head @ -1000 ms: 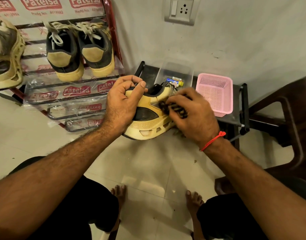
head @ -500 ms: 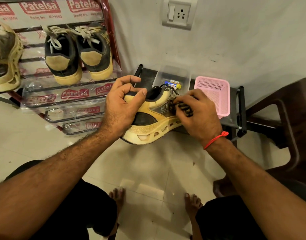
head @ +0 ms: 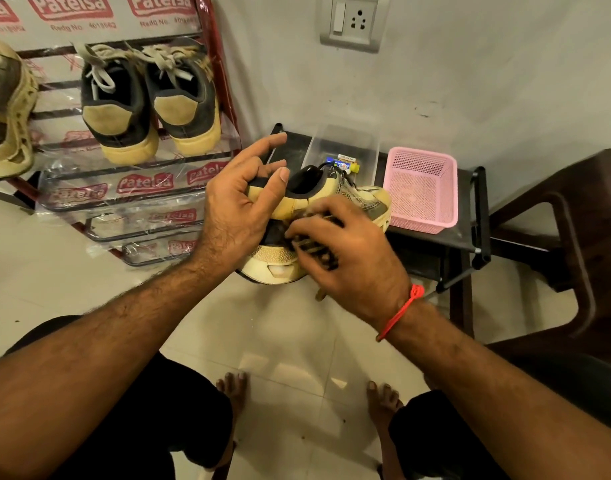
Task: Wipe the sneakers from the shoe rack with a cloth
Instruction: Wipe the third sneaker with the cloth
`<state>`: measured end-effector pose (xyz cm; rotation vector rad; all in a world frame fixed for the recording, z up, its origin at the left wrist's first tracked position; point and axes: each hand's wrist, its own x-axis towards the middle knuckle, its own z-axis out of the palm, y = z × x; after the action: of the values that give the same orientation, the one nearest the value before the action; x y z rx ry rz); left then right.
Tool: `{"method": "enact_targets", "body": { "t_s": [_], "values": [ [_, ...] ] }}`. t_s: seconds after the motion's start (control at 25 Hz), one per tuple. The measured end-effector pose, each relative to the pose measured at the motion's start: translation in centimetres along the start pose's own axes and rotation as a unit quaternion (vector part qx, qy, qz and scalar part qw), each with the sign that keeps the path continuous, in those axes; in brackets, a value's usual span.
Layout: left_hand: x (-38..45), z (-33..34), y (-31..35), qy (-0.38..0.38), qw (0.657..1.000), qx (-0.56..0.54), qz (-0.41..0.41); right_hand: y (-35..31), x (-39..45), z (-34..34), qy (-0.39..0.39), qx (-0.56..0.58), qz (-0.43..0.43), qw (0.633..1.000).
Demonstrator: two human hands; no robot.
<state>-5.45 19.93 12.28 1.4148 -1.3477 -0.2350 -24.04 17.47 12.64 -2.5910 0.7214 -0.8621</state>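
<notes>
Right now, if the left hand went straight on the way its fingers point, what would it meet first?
Probably the clear plastic box on the black stand. The left hand holds the sneaker by its heel, free fingers aimed up and right. Depth is unclear; they might pass above it to the wall.

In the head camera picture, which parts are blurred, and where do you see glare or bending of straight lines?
In the head view, the right hand and the dark cloth it presses on the yellow sneaker are smeared by motion; the left hand is sharper. The plastic wrap on the shoe rack and the floor tiles show glare. The light is warm and dim. The wide lens tilts the wall socket.
</notes>
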Motion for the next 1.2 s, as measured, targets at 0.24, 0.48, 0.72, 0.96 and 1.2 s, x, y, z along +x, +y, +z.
{"method": "enact_targets", "body": {
  "t_s": [0.24, 0.48, 0.72, 0.96, 1.2],
  "values": [
    [0.2, -0.3, -1.3, 0.019, 0.996, -0.041, -0.071, 5.6, 1.4, -1.6, 0.042, -0.022, 0.129, 0.990],
    [0.0, -0.2, -0.9, -0.007, 0.994, -0.069, -0.084, -0.5, -0.2, 0.2, -0.041, -0.011, -0.046, 0.998],
    [-0.1, -0.1, -0.8, -0.002, 0.994, -0.075, -0.085, 4.1, 1.2, -1.3, 0.058, -0.022, 0.113, 0.992],
    [0.0, -0.5, -0.6, 0.005, 0.994, -0.060, -0.089, 3.1, 0.7, -0.4, 0.014, -0.010, 0.074, 0.997],
    [0.1, -0.5, -0.2, 0.003, 0.996, -0.029, -0.081, 1.2, 0.4, 0.1, 0.013, 0.015, 0.054, 0.998]
  ]
}}
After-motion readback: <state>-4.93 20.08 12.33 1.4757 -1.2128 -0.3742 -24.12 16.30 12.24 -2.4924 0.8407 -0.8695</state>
